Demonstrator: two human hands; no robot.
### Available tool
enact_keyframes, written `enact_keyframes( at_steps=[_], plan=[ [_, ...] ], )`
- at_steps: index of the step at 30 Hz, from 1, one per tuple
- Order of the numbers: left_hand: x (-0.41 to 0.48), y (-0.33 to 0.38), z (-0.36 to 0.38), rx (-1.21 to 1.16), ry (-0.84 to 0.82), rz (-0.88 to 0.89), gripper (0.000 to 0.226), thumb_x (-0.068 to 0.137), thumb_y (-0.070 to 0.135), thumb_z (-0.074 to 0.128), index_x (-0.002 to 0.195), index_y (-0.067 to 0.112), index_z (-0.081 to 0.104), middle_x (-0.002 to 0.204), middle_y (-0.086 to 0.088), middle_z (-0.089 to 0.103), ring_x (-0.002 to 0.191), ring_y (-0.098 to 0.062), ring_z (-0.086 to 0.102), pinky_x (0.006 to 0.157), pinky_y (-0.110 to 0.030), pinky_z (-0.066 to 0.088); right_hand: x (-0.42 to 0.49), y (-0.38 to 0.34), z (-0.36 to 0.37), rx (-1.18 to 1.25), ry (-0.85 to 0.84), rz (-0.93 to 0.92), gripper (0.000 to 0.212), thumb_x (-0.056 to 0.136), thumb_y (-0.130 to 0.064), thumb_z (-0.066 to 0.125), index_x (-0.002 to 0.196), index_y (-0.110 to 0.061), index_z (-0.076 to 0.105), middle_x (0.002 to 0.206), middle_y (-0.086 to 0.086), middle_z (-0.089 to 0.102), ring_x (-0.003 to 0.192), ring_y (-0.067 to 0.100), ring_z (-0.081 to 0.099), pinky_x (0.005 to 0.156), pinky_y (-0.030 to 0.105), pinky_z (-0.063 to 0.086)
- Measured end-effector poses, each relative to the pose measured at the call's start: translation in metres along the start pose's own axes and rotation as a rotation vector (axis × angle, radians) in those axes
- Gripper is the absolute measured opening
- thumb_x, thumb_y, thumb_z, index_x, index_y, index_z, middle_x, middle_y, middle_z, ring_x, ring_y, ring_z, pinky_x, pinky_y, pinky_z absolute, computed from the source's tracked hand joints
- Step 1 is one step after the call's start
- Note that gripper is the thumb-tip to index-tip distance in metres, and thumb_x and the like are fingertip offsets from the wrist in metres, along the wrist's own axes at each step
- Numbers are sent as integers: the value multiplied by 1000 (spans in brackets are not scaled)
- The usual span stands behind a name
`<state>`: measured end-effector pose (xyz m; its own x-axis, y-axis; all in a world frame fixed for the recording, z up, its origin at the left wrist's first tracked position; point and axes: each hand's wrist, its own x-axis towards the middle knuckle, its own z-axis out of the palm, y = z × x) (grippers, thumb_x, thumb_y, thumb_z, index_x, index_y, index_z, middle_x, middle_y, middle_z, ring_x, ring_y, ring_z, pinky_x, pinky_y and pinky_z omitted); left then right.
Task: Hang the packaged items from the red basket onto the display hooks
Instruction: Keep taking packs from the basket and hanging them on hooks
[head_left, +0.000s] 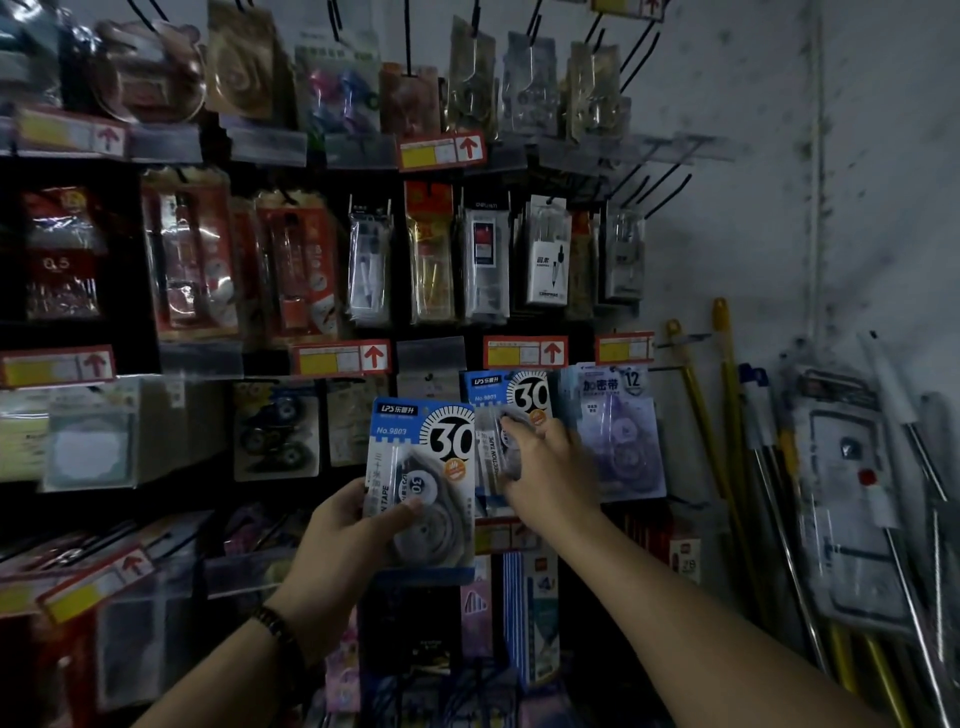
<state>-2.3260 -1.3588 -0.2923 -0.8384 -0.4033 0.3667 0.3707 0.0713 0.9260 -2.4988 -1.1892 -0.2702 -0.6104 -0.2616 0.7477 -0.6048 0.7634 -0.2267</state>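
Now the left hand (343, 525) grips a blue pack (421, 457) of correction tape by its lower left part, thumb across the clear blister, fingers behind. The pack is upright, held in front of the display approx. at the level of the lower row, free of the hooks. It reads "No. 9803" and a big "30".

Just to the right, a second blue pack (511, 397) w/ the same print hangs in the row under the red price tags (524, 352). The right hand (540, 467) is clamped on it: fingers curl over the blister front, thumb lower at the edge. This hand is a bit blurred, and I cannot tell which hook carries the pack. The held pack covers the left edge of the second one. The hands are apart, each on its own pack.

On the right side of the second pack hangs a purple pack (618, 431) marked "12". Higher rows carry compasses, pens etc. in clear bags. Some bare hooks (665, 195) stick out at the upper right of the display. Yellow poles (727, 405) lean on the grey wall (857, 156) at the right. A dark bead bracelet (275, 623) sits on the left wrist.
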Motion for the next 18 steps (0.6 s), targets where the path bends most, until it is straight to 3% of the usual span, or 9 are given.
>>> enact_keyframes(
  at_steps=[3,6,9,11,13,16,18],
  plan=[
    [0,-1,2,9,2,9,24,100,13,71,124,13,72,115,-11,81,106,-34,79,99,-59,60,4,-2,3,7,-7,-4,84,89,-29,79,159,-39,35,152,1,42,131,26,50,99,46,56],
    [3,-2,4,8,9,13,24,101,15,69,125,14,71,116,-10,81,106,-32,79,98,-58,60,-3,-5,-1,-29,-2,-23,68,92,-34,75,152,-34,43,149,0,43,128,25,52,94,40,56],
    [6,-3,10,-19,27,11,24,104,16,66,128,15,70,119,-9,80,108,-30,79,99,-56,61,-20,-8,-9,30,134,-101,38,101,-42,58,136,-28,54,131,-3,47,116,19,55,85,33,52],
    [7,-1,17,-37,46,12,22,106,17,63,127,16,71,117,-8,81,107,-29,79,98,-55,61,-33,-10,-14,115,234,-194,31,100,-45,51,124,-26,57,121,-5,48,109,17,55,81,29,50],
    [7,1,24,-45,44,18,22,107,17,61,126,16,71,116,-7,81,106,-30,79,98,-57,61,-46,-14,-19,185,255,-295,37,98,-52,50,125,-27,55,120,-5,49,110,16,54,79,29,50],
    [5,4,36,-51,18,38,21,108,17,59,126,16,70,116,-8,81,106,-29,79,95,-55,63,-61,-19,-21,210,123,-378,68,91,-65,57,148,-30,45,132,-8,46,124,16,51,88,34,56],
    [2,7,44,-46,7,54,20,108,15,59,125,17,70,116,-6,81,105,-26,79,88,-48,65,-65,-19,-17,211,79,-375,85,87,-64,66,159,-33,32,143,-9,41,134,17,48,92,37,58]
  ],
)
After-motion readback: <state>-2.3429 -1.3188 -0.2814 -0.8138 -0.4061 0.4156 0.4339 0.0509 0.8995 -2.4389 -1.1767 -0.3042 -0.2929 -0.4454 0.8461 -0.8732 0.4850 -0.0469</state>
